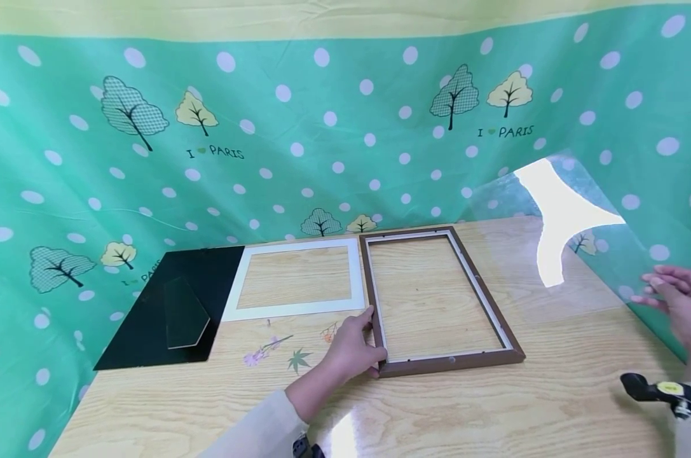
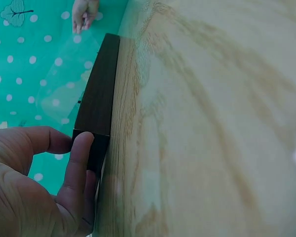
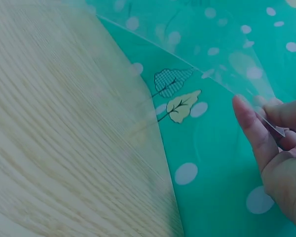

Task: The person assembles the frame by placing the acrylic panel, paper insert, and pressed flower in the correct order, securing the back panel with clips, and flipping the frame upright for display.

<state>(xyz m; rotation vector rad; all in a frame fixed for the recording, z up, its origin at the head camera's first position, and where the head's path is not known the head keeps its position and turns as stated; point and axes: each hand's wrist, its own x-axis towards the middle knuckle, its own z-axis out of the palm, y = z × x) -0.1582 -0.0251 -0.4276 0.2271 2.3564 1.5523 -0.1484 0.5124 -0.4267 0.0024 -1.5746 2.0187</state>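
Observation:
A brown picture frame (image 1: 451, 364) lies on the wooden table with its inner ledge facing up. My left hand (image 1: 348, 348) grips the near left corner, thumb on the near end and fingers along the left side. In the left wrist view the fingers curl about the dark wood (image 2: 97, 89). Off to the right, my right hand (image 1: 685, 302) pinches the edge of a clear sheet (image 1: 557, 219). That sheet is raised at a tilt beyond the frame's right side, bright with glare. Thumb and fingers meet on its corner (image 3: 266, 116) in the right wrist view.
Left of the frame lies a white mat (image 1: 294, 312), then a black backing board (image 1: 133, 318) with an easel leg (image 1: 185, 315). A pink flower sprig (image 1: 267, 350), a green leaf (image 1: 298, 360) and an orange sprig (image 1: 328, 331) lie nearer. Green dotted cloth (image 1: 322, 127) hangs behind.

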